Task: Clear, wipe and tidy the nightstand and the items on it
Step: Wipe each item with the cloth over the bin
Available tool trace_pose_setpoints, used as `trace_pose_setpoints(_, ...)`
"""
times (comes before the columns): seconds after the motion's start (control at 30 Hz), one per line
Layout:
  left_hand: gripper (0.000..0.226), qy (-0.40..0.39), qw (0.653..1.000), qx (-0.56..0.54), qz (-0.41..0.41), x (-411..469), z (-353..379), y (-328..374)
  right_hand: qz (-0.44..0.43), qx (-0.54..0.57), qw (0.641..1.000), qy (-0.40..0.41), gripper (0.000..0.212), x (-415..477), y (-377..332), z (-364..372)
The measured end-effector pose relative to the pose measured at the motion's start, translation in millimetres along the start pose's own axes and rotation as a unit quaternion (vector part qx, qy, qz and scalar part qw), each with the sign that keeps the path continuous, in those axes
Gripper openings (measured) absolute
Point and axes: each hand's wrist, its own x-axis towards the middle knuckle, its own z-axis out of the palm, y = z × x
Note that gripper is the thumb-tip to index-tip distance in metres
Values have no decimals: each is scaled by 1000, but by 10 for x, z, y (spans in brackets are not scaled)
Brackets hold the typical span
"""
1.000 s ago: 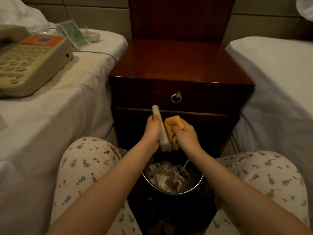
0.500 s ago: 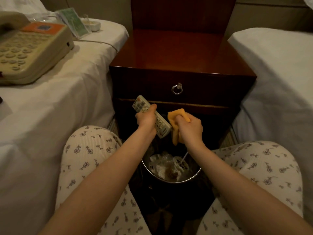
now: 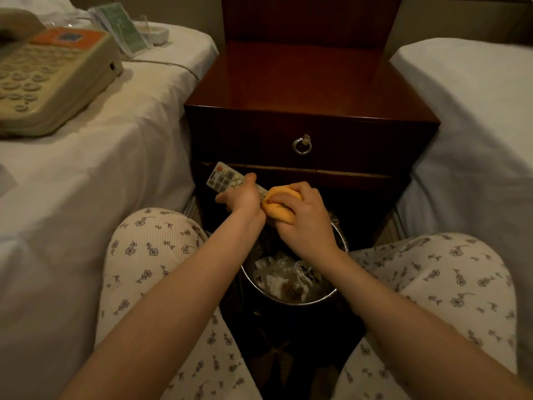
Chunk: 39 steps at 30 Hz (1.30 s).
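**While the left hand grips the remote, the right presses a cloth to it**

Where the two hands meet, low in front of the table, the left hand grips a white remote around its middle, thumb on the button face. Only the remote's far end, with its keys, shows; the near end is covered by fingers and cloth. The right hand is clenched round a bunched orange cloth, which presses against the remote just beside the left knuckles.

Both hands are held in the air above a round, metal-rimmed bin. Its contents, crumpled white paper, clear wrap and something brown, are hard to make out in the dim light.

Behind stands the dark wooden table with a glossy top and a ring pull on the drawer front. The space under the drawer is lost in shadow.

On the left bed lie a beige telephone, cut off by the frame edge, a green card and a small white object too blurred to name. The right bed shows only white sheet.
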Motion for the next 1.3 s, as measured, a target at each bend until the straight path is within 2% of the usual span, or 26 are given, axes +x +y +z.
trace_pose_setpoints(0.1,62,4,1000,5,-7,-10,1,-14,-41,-6,998,42,25,11,5,-24)
trace_pose_setpoints(0.2,63,-8,1000,1,-16,17,-12,-13,-83,-55,995,26,31,6,21,-39)
trace_pose_setpoints(0.3,63,-13,998,-9,-54,57,-23,-79,-8,-70,997,-4,32,53,-16,-130)
trace_pose_setpoints(0.37,67,-23,998,-11,-59,72,-14,-112,94,15,995,17,29,83,-37,-206)
trace_pose_setpoints(0.4,72,-38,998,-10,-58,81,-5,-116,156,88,982,57,22,98,-46,-240)
trace_pose_setpoints(0.47,77,-87,995,-4,-53,84,29,-109,296,244,917,111,19,123,-44,-286)
trace_pose_setpoints(0.53,71,-134,990,-2,-45,64,52,-110,398,358,842,64,24,146,-33,-310)
trace_pose_setpoints(0.6,60,-151,988,-6,-33,55,59,-115,450,415,791,-8,23,162,-26,-286)
trace_pose_setpoints(0.7,50,-195,980,1,-33,35,46,-107,501,464,729,-51,9,204,22,-212)
trace_pose_setpoints(0.77,42,-234,971,47,-14,-6,56,-106,505,483,714,-53,9,211,39,-195)
trace_pose_setpoints(0.83,43,-235,966,104,32,-19,70,-132,482,477,735,-23,10,214,64,-179)
trace_pose_setpoints(0.87,45,-223,963,139,63,3,69,-152,449,458,768,9,11,210,62,-176)
trace_pose_setpoints(0.93,47,-220,946,214,103,61,50,-184,337,349,873,56,14,196,18,-194)
trace_pose_setpoints(0.97,47,-235,938,238,91,72,41,-199,283,303,908,66,13,187,18,-181)
trace_pose_setpoints(1.0,49,-255,930,256,66,59,34,-212,253,273,926,68,12,180,39,-156)
trace_pose_setpoints(1.1,54,-290,893,340,58,-19,20,-261,271,255,926,69,15,204,126,-123)
trace_pose_setpoints(1.2,43,-348,847,401,44,-60,-18,-278,268,197,939,91,25,253,220,-168)
trace_pose_setpoints(1.27,26,-381,798,466,33,-100,-59,-248,261,163,947,96,26,292,285,-194)
trace_pose_setpoints(1.3,31,-387,769,507,46,-114,-77,-230,257,136,953,84,25,309,316,-208)
